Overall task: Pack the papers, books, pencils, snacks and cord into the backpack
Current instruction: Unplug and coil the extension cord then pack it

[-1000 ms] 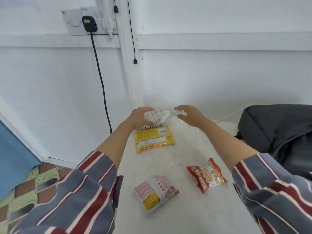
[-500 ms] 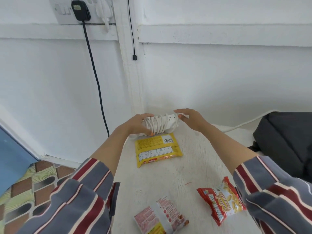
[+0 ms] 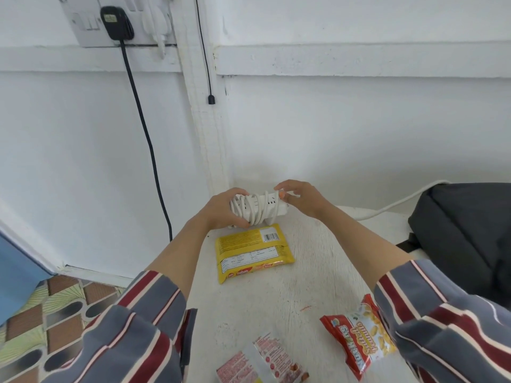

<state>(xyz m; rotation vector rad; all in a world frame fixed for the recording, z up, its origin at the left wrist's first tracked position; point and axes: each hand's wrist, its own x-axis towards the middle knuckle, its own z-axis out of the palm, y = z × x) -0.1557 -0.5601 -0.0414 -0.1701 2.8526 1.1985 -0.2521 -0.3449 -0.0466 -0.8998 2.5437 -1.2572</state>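
Note:
A white power strip with its cord wound round it (image 3: 258,209) is held above the far end of the white table (image 3: 276,294). My left hand (image 3: 221,208) grips its left end. My right hand (image 3: 301,199) touches its right end with loosely bent fingers. A yellow snack pack (image 3: 253,252) lies just in front of the strip. A red peanut bag (image 3: 359,335) sits at the near right, partly under my sleeve. A pink and white snack pack (image 3: 260,363) lies at the bottom edge. The dark grey backpack (image 3: 467,233) rests at the right.
A white cable (image 3: 392,205) runs along the wall behind the backpack. A black plug and cable (image 3: 143,125) hang from the wall socket at the upper left. The white wall is close behind the table. Patterned floor shows at the lower left.
The strip has come a little nearer to me and the cord sits wound round it. My right hand has let go of the cord end and moved to the strip's right end.

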